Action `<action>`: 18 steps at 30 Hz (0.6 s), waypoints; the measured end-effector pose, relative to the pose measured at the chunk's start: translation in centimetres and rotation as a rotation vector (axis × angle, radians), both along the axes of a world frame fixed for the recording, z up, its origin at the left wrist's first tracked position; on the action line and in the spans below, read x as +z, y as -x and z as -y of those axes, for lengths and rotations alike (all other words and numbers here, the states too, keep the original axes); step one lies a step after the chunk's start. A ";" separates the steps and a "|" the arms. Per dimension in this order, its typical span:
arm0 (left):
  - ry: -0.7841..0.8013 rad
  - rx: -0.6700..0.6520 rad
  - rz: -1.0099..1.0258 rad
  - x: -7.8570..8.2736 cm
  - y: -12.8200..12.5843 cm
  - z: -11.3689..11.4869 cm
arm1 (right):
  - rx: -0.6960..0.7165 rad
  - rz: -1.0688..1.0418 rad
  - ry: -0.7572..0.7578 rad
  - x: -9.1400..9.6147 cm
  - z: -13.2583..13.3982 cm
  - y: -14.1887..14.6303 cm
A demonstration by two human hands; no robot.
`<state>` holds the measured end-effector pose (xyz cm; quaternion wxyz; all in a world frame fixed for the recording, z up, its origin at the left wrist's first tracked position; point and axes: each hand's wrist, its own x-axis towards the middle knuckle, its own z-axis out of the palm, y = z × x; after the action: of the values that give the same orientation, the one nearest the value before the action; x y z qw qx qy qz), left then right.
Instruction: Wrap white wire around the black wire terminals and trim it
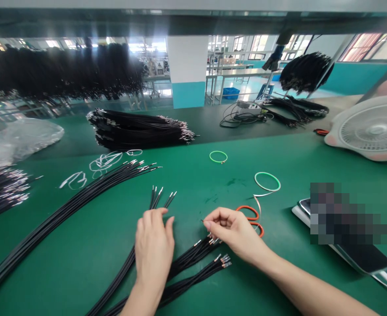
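My left hand (154, 241) lies over a thin bundle of black cables (123, 272), back of the hand up and thumb held apart. Several metal-tipped cable ends (162, 197) stick out beyond its fingers. Thumb and forefinger of my right hand (228, 226) are pinched together, with a tiny dark tip showing at them; what it belongs to is hidden. Beneath the right hand are the ends of a second cable bundle (193, 256), and a third bundle (202, 278) lies nearer to me. Orange-handled scissors (259, 229) are partly hidden behind the right hand.
A longer cable bundle (65, 215) curves along the left. Thick cable stacks (137, 129) lie at the back. A green ring (218, 152), a green-and-white tape roll (267, 173) and white strips (104, 161) are on the table. On the right are a phone (361, 252) and a fan (374, 127).
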<state>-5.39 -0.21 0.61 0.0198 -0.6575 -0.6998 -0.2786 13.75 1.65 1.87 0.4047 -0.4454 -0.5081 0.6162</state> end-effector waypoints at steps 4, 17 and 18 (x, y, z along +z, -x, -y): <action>0.111 0.157 -0.264 -0.5 1.4 -0.7 | -0.016 -0.007 0.014 0.0 -0.3 -0.1; 0.117 0.067 0.035 -0.5 2.0 -0.9 | -0.085 0.064 -0.036 -0.1 -1.2 -0.1; 0.110 0.058 0.095 -0.3 1.7 -0.8 | -0.092 0.044 -0.027 0.0 -1.1 0.0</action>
<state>-7.12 0.62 0.27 -0.0415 -0.6231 -0.7328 -0.2701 13.79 2.76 1.84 0.4274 -0.4763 -0.5042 0.5799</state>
